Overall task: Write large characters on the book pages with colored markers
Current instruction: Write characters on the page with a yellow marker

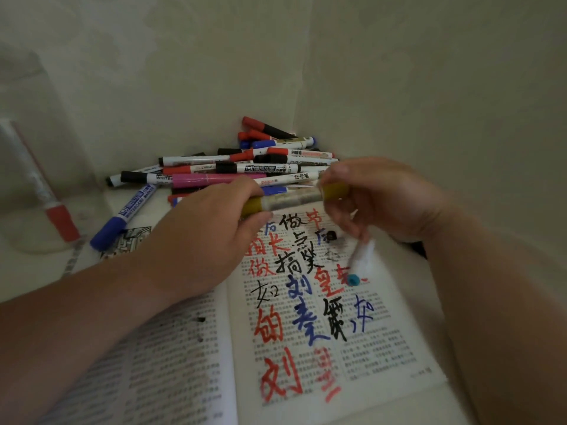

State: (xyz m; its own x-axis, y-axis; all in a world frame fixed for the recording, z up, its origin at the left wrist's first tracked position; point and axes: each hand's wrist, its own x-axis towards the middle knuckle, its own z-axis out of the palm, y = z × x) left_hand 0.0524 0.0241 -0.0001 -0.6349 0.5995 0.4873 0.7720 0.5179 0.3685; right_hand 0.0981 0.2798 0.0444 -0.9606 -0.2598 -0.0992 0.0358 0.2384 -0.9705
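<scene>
An open book (383, 348) lies in front of me, its right page covered with large red, blue and black characters. Both hands hold one yellow-capped marker (294, 201) level above the top of the page. My left hand (211, 228) grips its left end and my right hand (377, 200) pinches its right, yellow end. The right hand's lower fingers also hold a white marker (362, 259) that hangs down, its light-blue end (352, 279) over the page. The left page carries only printed text and a few ink spots.
A heap of red, blue, black and pink markers (245, 167) fills the corner behind the book. A blue-capped marker (122, 216) lies to the left. A clear container (18, 185) with a red-capped marker (55, 210) stands at far left. Walls close in behind and right.
</scene>
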